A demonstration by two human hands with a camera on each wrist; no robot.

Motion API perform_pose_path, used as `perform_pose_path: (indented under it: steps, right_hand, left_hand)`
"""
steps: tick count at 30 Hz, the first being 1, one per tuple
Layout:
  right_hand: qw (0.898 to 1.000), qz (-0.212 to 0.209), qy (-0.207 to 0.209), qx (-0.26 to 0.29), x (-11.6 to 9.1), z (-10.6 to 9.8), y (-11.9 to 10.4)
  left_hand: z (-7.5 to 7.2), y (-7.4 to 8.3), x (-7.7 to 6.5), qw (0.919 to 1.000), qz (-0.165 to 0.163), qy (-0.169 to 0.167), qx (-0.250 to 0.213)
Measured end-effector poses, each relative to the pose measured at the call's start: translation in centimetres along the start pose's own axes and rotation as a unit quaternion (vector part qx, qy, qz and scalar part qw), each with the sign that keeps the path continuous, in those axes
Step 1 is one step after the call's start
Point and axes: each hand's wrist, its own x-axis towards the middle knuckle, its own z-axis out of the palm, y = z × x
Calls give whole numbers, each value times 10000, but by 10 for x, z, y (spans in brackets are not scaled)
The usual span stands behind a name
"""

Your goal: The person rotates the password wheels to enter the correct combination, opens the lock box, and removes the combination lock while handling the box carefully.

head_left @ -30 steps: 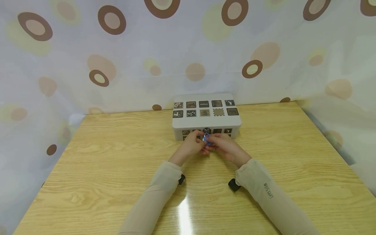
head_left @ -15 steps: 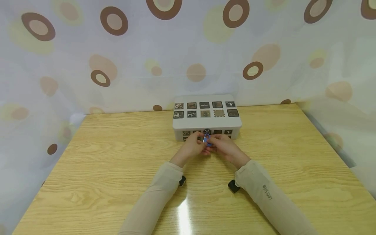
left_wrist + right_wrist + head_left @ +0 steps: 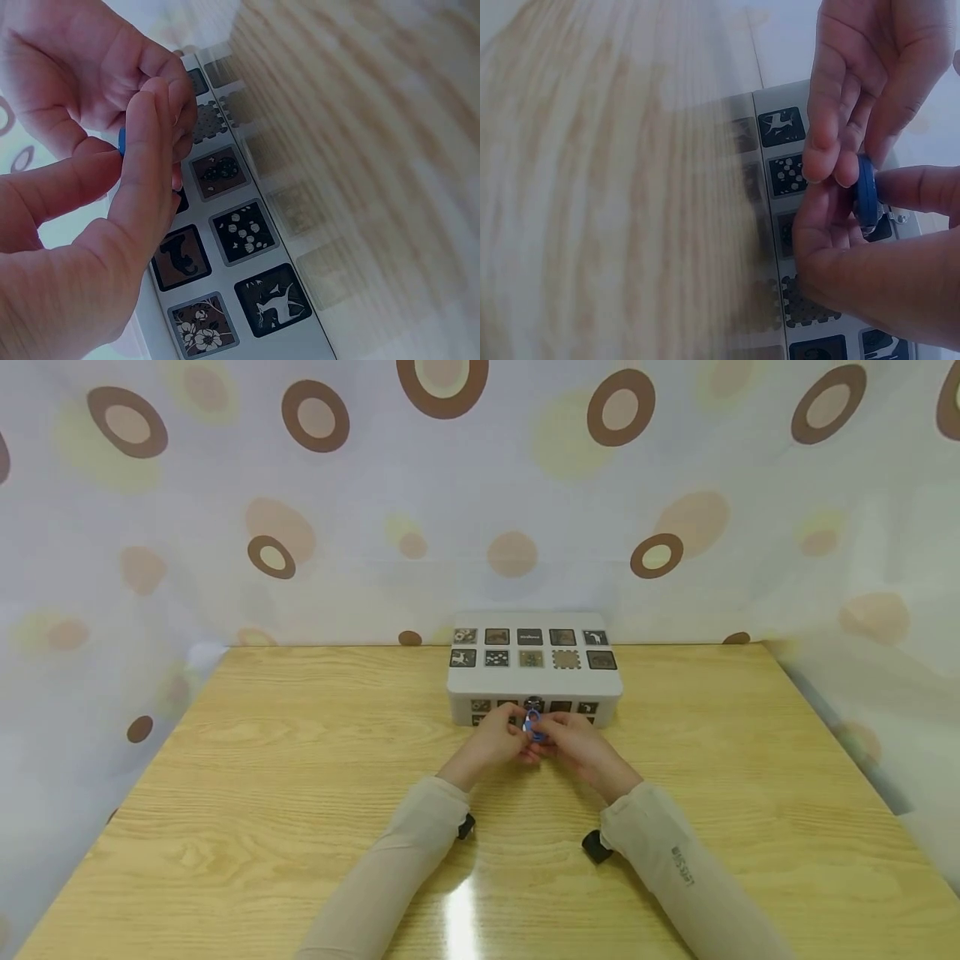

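Because both hands (image 3: 491, 739) pinch blue piece (image 3: 866, 195) near latch (image 3: 533, 702) on box (image 3: 536, 678), uneven grip could drop it onto table (image 3: 300, 760); hard push could slide box back.

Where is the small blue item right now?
In the head view, the small blue item is slightly right of centre, held between the left hand and right hand, just below the clasp of the white box.

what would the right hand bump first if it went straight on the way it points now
Likely the left hand, just across the blue item that the right hand pinches. The white box appears beyond, though how close is hard to judge.
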Motion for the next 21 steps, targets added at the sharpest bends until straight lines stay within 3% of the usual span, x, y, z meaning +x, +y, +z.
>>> perform_pose_path:
  steps: [13, 21]
  right_hand:
    - [9994, -13, -194, 279, -2, -6, 0]
    - [9999, 47, -24, 112, -1, -2, 0]
  left_hand:
    - [2, 1, 2, 10000, 5, -30, -68]
    - [3, 1, -1, 9996, -38, 38, -294]
